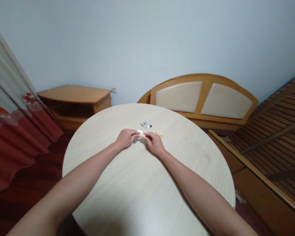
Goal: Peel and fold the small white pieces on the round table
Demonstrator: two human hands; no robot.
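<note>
Over the middle of a round pale wood table, my left hand and my right hand meet at a small tan block piece. Fingers of both hands pinch it, one hand at each end. Just behind it lie white pieces, partly covered by my fingers. Beside my right hand are several flat tan pieces. Farther back sit small grey pieces and a dark piece. A few dark grey bits rest close to my left fingers. The pieces are too small to make out their exact shape.
A wooden cabinet stands behind the table at the left, near a red and white curtain. At the back right is a headboard with cream panels. A slatted wooden bed frame runs along the right. The wall has a socket.
</note>
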